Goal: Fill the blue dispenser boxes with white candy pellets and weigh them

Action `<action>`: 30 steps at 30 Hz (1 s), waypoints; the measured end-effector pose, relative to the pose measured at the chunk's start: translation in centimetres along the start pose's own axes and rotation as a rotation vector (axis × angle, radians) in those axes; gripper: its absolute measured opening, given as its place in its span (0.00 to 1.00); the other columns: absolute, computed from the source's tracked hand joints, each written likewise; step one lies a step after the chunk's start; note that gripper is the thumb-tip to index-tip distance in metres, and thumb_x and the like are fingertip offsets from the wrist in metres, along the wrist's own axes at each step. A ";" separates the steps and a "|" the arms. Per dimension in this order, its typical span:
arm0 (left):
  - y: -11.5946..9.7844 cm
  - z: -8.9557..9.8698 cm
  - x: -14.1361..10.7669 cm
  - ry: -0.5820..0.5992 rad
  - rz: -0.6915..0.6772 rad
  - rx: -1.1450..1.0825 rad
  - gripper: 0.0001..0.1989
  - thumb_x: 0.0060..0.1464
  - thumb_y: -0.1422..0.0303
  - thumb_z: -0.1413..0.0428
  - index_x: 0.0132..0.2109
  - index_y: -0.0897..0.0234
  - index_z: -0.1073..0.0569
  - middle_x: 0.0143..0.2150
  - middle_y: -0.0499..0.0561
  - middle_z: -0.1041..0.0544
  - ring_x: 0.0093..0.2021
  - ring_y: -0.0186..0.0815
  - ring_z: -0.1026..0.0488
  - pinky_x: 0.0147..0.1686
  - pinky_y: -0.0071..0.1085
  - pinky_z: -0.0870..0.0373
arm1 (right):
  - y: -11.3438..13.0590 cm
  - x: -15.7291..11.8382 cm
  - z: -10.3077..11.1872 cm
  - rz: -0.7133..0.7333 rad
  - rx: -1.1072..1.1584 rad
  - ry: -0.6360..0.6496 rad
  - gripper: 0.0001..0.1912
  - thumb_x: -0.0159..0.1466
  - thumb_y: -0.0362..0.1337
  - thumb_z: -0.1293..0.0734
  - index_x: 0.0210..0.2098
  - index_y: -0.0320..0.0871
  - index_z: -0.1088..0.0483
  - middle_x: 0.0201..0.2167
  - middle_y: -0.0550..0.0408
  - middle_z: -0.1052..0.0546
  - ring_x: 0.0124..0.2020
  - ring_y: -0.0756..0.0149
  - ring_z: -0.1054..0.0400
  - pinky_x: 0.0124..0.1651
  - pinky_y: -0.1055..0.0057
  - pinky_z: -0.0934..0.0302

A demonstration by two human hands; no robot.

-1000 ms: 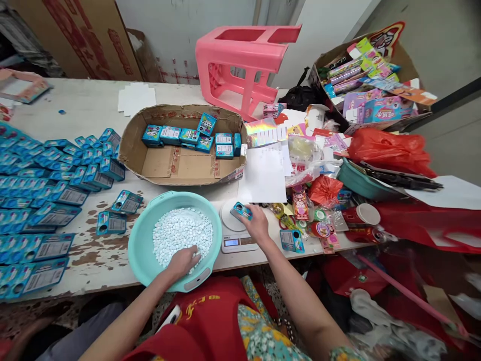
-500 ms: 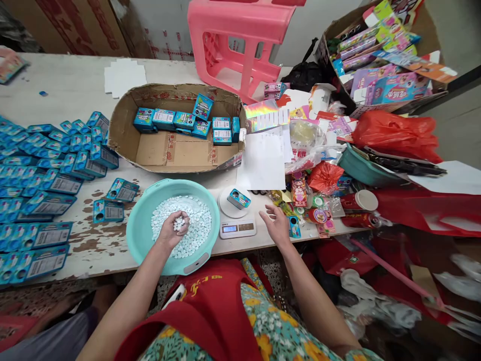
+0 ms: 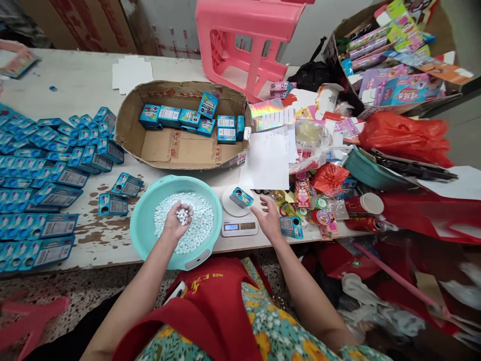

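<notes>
ok so my left grip (image 3: 177, 223) is cupped palm-up w/ a loose heap of pellets (image 3: 183, 216), held over the basin (image 3: 137, 238). Right grip (image 3: 267, 220) is wide, fingers spread, holding nothing. The box (image 3: 241, 197) sits on the pan (image 3: 226, 206) of the scale (image 3: 239, 228), approx 2 o'clock from the basin's middle. My right fingers are v. near the pan at its 4 o'clock, can't tell if they're touching.

What could bite me imo:

- Heap's piled pretty high, nothing over the top. Tilt or squeeze & some prob roll out. Over the basin that's nbd, but past its 3 o'clock rim they'd land on the desk (image 3: 101, 235) or the pan.
- A brush of my right thumb on the pan could throw the reading off. Digits on the display (image 3: 231, 227) are too small to make out here anyway.
- Box isn't held by anything, so a knock could slide it off the pan.
- Basin's 6 o'clock rim seems to stick out past the desk edge, so leaning on it might tip it.
- Spare box (image 3: 291, 227) is just beside my right wrist, approx 3 o'clock. Careless elbow swing = box on the floor.
</notes>
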State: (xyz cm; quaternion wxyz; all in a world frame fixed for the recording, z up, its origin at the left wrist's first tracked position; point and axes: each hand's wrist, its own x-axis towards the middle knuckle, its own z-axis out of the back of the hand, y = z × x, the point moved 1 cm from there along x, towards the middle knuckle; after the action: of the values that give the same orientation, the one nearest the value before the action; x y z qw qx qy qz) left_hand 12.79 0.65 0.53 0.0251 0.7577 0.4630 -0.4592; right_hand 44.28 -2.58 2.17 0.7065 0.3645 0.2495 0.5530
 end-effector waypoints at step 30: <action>-1.8 -9.7 -7.3 -0.078 -0.714 0.119 0.16 0.55 0.60 0.45 0.24 0.64 0.37 0.20 0.44 0.39 0.20 0.25 0.39 0.20 0.22 0.42 | 14.4 -2.7 -6.1 0.372 0.052 0.288 0.17 0.55 0.43 0.28 0.42 0.47 0.30 0.37 0.52 0.25 0.40 0.57 0.32 0.42 0.63 0.39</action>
State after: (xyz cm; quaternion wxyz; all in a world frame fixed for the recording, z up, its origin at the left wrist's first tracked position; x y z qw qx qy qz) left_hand 16.95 1.23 12.05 -0.1632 0.5305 0.6695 -0.4937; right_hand 30.29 -1.96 9.72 0.5400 0.3395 0.2904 0.7134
